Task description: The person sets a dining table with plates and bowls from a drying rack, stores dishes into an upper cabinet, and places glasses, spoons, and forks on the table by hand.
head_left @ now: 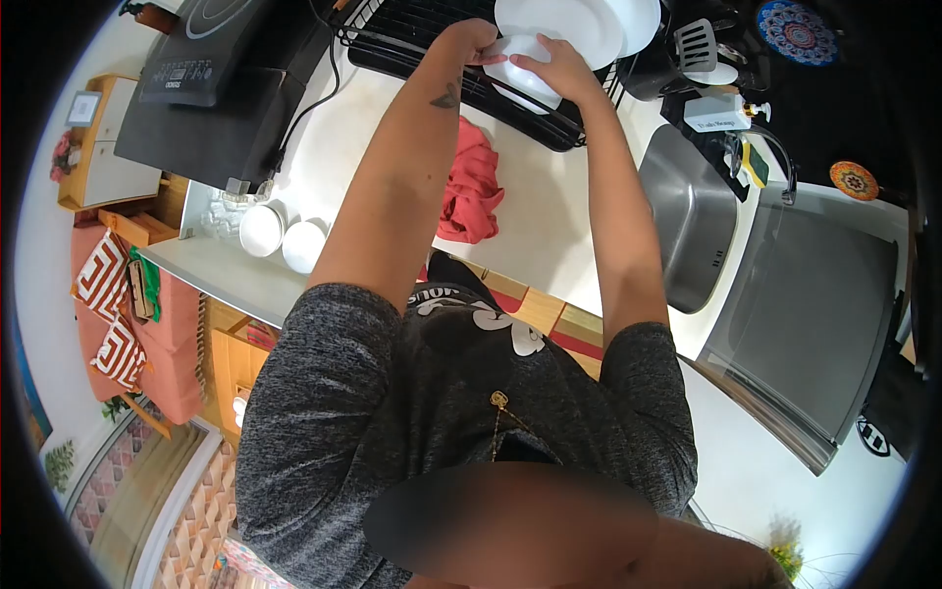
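White, one dish (527, 82) was grasped between your left hand (481, 44) and right hand (559, 69) at one black rack (392, 25), near two plates (559, 25); one dispenser (714, 113) read "Soap".

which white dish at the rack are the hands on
The white dish at the near side of the rack, left hand and right hand on it; the two round plates sit farther back.

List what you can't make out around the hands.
In the head view:
Left hand: some fingers, hidden by the hand itself or the white dish.
White dish: underside, turned away.
Red cloth: left part, behind the left forearm.
Plates: far rims, cut off by the top edge.
Dish rack: far end, likewise cut off.
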Tool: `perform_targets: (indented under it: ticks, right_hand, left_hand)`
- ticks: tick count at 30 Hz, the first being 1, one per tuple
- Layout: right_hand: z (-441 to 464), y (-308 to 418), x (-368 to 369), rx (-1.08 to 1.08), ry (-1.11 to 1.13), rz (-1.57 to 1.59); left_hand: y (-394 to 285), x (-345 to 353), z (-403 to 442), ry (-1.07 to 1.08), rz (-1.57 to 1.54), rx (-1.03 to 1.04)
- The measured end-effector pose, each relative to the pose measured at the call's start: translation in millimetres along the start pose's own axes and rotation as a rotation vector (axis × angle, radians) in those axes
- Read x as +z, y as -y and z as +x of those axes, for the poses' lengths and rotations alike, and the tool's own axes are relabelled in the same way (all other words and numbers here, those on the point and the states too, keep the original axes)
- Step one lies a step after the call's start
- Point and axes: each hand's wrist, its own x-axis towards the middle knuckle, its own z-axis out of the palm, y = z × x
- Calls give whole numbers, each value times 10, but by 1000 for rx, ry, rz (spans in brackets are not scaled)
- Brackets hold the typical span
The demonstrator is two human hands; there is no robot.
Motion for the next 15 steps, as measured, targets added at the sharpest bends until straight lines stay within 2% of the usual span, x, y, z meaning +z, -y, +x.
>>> perform_targets:
  ticks: [4,6,7,9,13,15]
  right_hand:
    - [97,-52,-28,-109,47,45]
    - [107,-22,-24,-132,54,41]
    - [123,29,-1,-164,48,-38]
    - [125,94,42,-192,44,-117]
    - [84,107,47,-177,-3,-92]
    - [82,66,10,-166,-20,-54]
  left_hand:
    - [20,-18,-33,27,83,33]
    - [26,-29,27,-17,382,108]
    - [35,-31,117,-16,380,109]
    - [81,-16,276,-31,713,187]
    - [137,-21,401,2,685,216]
    - [122,-14,392,74,397,30]
